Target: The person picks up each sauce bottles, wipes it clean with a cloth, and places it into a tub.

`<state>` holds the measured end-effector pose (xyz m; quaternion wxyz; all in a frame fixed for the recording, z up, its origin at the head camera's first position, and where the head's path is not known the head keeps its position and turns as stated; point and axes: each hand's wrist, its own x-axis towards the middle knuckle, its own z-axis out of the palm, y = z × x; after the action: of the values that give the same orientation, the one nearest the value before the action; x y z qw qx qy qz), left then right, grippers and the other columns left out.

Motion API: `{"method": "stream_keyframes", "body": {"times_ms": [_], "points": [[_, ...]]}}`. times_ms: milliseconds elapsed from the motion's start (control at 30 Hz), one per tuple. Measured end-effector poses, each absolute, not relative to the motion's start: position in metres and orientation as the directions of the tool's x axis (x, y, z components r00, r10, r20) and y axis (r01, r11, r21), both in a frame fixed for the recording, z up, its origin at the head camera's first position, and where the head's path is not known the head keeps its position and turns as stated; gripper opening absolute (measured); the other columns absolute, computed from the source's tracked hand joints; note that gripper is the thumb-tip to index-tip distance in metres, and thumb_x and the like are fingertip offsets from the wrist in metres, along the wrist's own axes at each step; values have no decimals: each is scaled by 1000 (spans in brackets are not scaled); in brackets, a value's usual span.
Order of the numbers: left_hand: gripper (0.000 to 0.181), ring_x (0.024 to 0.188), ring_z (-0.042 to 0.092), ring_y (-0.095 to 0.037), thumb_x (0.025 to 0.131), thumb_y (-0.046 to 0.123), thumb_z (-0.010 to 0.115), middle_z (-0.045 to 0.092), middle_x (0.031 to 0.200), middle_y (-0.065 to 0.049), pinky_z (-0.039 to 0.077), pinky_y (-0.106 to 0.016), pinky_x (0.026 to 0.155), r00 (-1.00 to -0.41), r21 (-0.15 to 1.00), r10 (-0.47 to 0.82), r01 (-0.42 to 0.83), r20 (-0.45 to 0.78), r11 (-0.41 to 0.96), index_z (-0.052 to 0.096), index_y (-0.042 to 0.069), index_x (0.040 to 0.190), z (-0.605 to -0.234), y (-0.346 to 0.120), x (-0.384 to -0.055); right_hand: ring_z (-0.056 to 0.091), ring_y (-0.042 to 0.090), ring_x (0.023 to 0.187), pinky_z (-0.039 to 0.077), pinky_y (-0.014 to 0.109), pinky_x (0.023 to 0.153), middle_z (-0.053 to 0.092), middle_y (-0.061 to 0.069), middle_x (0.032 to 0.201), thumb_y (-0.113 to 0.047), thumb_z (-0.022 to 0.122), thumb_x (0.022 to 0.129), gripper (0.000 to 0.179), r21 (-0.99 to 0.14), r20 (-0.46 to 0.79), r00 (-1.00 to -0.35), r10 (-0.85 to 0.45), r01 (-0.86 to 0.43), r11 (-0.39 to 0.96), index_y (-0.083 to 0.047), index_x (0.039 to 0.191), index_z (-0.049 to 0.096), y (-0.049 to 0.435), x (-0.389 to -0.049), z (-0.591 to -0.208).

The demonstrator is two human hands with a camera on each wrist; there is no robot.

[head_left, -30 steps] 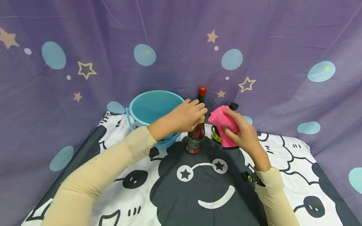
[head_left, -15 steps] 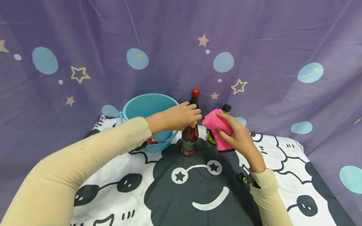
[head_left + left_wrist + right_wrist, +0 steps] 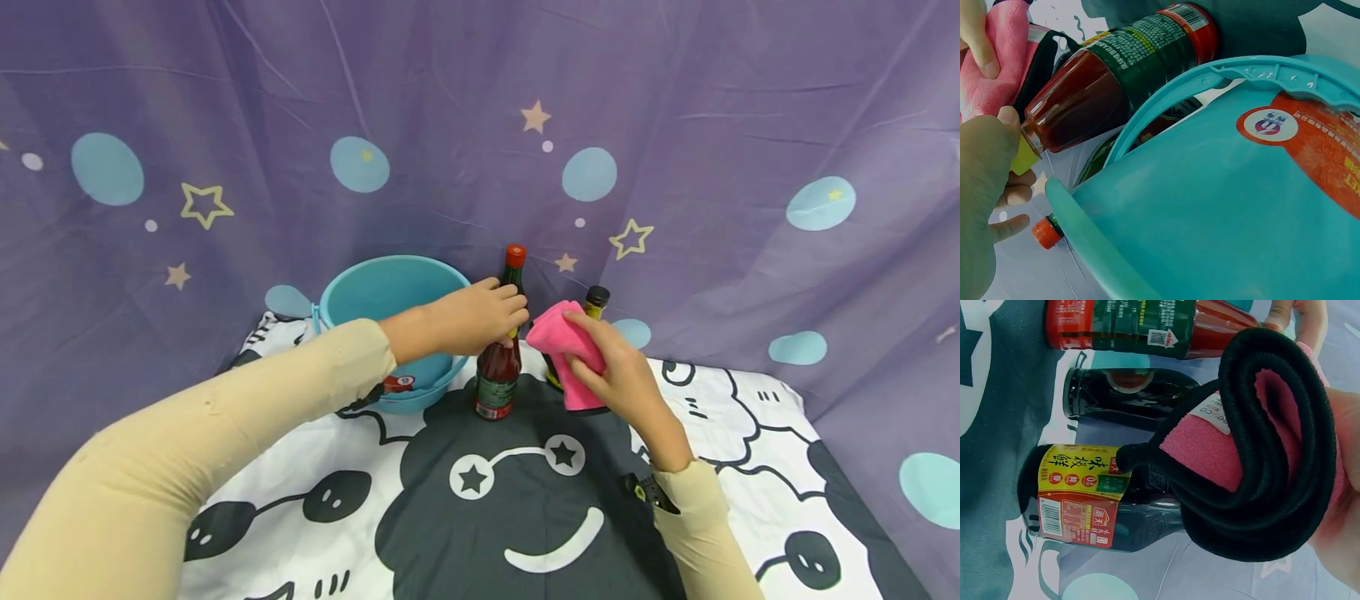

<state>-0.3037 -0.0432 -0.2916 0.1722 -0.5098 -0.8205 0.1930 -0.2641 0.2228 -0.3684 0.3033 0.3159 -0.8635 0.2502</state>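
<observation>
Near the middle of the far edge of the table (image 3: 457, 575), we have a red sauce bottle (image 3: 497, 365) standing about upright, just right of a teal bucket (image 3: 1166, 181). Our left hand (image 3: 476, 318) pinches it high, thumb and fingers about its neck, while our right hand (image 3: 628, 383) grips a folded pink cloth (image 3: 567, 335) between thumb and fingers, in front of a soy sauce bottle (image 3: 1082, 497). We judge the red sauce bottle fairly heavy, stiff and smooth; if it is glass, as its sheen suggests, it would turn slippery when damp and could crack in a fall. Its neck gives us a narrow hold for steadying, but for lifting we would rather wrap the broad body. The pink cloth should be light, soft and hard to harm, best taken by the thick of its folds. Counting up, we find three bottles: the red one, the soy one, and a dark bottle (image 3: 1122, 397) with a red cap (image 3: 515, 254), mostly hidden in the head view; one bucket, one cloth, two hands. Whether the cloth touches any bottle, we cannot tell.
</observation>
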Motion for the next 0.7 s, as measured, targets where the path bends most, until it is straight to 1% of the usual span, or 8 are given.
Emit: {"method": "stream_keyframes", "body": {"times_ms": [233,500,600,700], "points": [[37,112,57,-26,104,38,56,64,119,-10,48,-41,97,-410,-536,908,749,88,390,61,6,122,-292,-43,-301,62,29,95,53,46,75,66,16,125,-9,79,85,62,-231,691,-606,-393,-701,674,-14,142,56,222,-265,-370],[36,107,57,-27,106,39,52,64,115,-10,46,-42,99,-356,-621,927,701,121,350,62,6,116,-292,-48,-301,63,30,97,55,48,78,66,17,128,-9,80,85,62,-240,678,-621,-393,-692,681,-14,142,56,221,-264,-369],[36,111,57,-27,106,38,52,64,117,-11,47,-43,100,-362,-622,926,702,110,348,62,5,117,-286,-48,-301,64,32,97,54,49,78,66,17,127,-9,80,85,62,-244,677,-626,-388,-688,684,-14,142,56,222,-264,-368],[36,113,57,-27,106,37,52,64,119,-11,48,-42,99,-382,-607,920,711,91,355,62,5,118,-277,-47,-299,64,32,95,54,49,77,66,17,126,-9,80,85,62,-249,674,-632,-383,-682,687,-14,142,56,223,-263,-366]]}}
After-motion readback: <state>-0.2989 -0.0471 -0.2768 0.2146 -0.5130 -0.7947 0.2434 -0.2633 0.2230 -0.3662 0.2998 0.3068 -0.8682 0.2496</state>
